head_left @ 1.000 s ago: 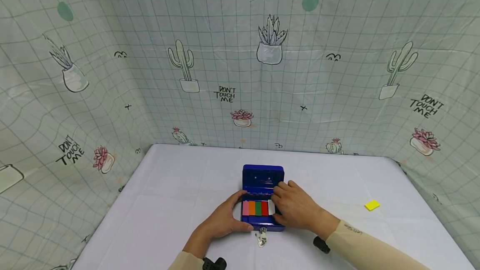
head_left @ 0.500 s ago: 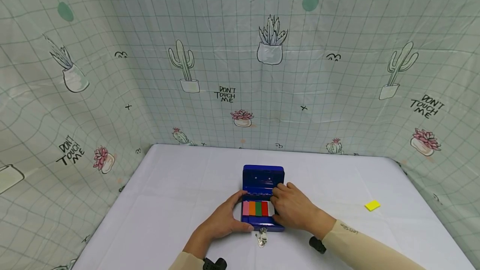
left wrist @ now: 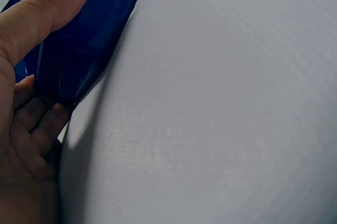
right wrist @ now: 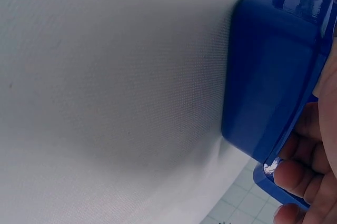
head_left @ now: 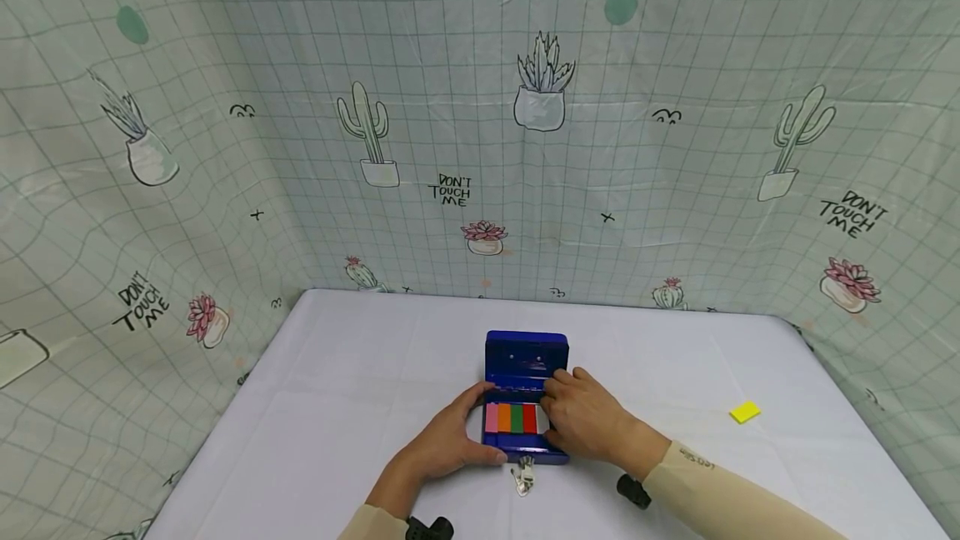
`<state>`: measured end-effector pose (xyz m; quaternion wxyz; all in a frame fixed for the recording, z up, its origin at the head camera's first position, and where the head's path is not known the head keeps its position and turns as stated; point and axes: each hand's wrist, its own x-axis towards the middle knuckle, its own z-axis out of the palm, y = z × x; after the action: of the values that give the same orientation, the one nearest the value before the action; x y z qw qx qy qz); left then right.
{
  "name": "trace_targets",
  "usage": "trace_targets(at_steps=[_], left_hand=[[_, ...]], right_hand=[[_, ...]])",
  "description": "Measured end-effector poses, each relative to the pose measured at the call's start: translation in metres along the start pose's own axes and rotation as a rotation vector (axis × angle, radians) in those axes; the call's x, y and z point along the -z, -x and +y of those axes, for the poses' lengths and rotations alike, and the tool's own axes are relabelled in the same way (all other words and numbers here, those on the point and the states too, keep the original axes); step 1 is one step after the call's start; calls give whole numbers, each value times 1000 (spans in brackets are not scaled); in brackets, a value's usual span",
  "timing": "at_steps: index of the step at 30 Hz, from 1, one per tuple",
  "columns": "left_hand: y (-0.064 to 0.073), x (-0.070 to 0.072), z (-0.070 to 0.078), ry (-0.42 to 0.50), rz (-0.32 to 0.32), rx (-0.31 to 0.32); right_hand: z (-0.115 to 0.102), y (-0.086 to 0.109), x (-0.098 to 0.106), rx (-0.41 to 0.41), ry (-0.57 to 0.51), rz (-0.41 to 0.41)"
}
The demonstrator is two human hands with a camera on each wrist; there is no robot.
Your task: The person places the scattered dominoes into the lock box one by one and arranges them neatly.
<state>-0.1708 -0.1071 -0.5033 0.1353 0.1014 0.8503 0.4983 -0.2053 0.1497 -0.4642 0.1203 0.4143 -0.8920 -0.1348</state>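
Observation:
A dark blue metal box [head_left: 525,443] stands on the table with its lid raised at the back. In it, side by side, lie a pink block [head_left: 491,418], an orange block [head_left: 504,418], a green block [head_left: 517,418], a red block [head_left: 529,418] and a white block [head_left: 543,420]. My left hand [head_left: 444,442] grips the box's left side, thumb at the front corner and fingers behind. My right hand [head_left: 588,417] reaches over the right wall with curled fingers and pinches the white block, which it partly hides.
A small yellow block [head_left: 745,412] lies on the white tablecloth [head_left: 660,357] at the right. Keys [head_left: 523,477] hang from the lock at the box's front. Behind the table hangs a gridded cactus-print curtain [head_left: 450,90].
The white block has sunk lower beside the red one, with my right hand shifting slightly left and down. My left hand and the box have stayed put.

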Motion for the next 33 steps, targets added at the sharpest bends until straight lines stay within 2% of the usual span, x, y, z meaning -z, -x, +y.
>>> trace_targets(at_steps=[12,21,27,33], left_hand=[[0,0,0,6,-2,-15],[0,1,0,7,-7,-27],[0,1,0,8,-7,-25],[-1,1,-1,-2,0,1]], right_hand=[[1,3,0,4,3,26],[3,6,-8,9,30,134],[4,9,-10,-7,22,163],[9,13,-10,-31,-5,221]])
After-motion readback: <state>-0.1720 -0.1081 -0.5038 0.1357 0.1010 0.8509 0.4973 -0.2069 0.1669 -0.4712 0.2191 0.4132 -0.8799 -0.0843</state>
